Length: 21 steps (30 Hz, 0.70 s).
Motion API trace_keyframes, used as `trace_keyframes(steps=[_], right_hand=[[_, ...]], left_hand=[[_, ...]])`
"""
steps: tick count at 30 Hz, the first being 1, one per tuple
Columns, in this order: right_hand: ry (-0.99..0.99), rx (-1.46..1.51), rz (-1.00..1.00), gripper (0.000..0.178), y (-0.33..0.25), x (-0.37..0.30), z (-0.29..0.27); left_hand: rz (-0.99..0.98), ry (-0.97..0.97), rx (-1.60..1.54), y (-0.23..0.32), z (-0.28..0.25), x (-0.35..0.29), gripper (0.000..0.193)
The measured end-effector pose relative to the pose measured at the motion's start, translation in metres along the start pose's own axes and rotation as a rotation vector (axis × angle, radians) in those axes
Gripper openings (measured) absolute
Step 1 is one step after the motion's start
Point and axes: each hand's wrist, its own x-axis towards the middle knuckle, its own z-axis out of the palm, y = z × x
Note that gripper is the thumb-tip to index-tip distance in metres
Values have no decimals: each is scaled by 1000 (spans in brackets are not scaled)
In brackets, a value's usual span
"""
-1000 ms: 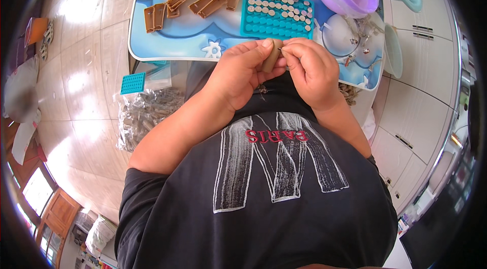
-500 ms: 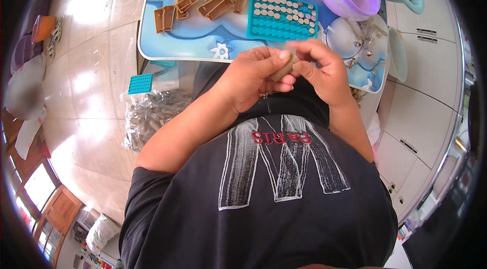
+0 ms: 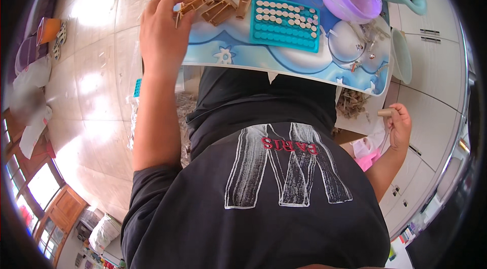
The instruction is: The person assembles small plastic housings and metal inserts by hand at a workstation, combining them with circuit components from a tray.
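My left hand reaches over the left end of the table, its fingers curled around a brown trough-shaped plastic piece that is mostly hidden beneath them. Beside it lies a heap of similar brown plastic pieces. Off the table's right side, low over the floor area, my right hand pinches a small tan tube-like piece between thumb and fingers. A teal tray on the table carries rows of small pale round discs; its nearer rows show bare round hollows.
A purple lined basin and a pale green tub stand at the far right. Dried plant matter sits in a box below the table's right edge. White cabinets line the right.
My hands have parted from in front of my chest. The left went out to the brown pieces on the table; the right swung far right and down, carrying the tan piece.
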Motion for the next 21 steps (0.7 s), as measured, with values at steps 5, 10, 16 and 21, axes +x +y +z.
trace_keyframes(steps=[5,10,16,21], right_hand=[[237,-403,269,30,55,13,-25],[322,-553,151,26,24,17,25],[-189,-457,-613,45,-56,6,191],[-263,-447,-1035,41,-51,15,235]], left_hand=[[-1,-149,120,-7,5,9,22],[-144,-97,-73,8,-4,5,19],[-95,-805,-866,83,-9,-38,19],[-390,-1079,-1344,101,6,-52,21]])
